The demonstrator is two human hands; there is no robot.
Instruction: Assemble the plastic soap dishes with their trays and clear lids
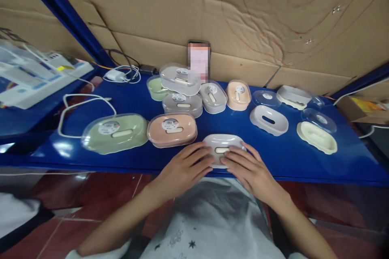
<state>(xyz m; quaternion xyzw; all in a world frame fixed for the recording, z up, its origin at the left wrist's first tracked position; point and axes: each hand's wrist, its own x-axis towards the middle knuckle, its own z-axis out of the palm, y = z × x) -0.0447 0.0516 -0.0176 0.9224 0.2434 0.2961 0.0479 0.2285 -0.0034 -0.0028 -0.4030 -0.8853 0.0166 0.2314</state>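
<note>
Both hands pressing on the near white box, roughly two thirds of the boxes lidded.

You're holding the white box (pixel 223 148) at the near table (pixel 127 158) edge, centre: left hand (pixel 185 168) and right hand (pixel 249 170) are lying flat over its near half, fingers spread and pressing down, gripping nothing else. It's looking like you're seating a clear lid, though glare is keeping me from telling if it's fully on. Looking done: green box (pixel 114 132) and peach box (pixel 172 129) to the left, plus the far cluster (pixel 182 89) of five closed ones. Left, judging by how they're lying: three open trays on the right, white tray (pixel 269 120), cream tray (pixel 317 137) and the far tray (pixel 293 97), with loose lids (pixel 318 120) sitting just beside them.
</note>
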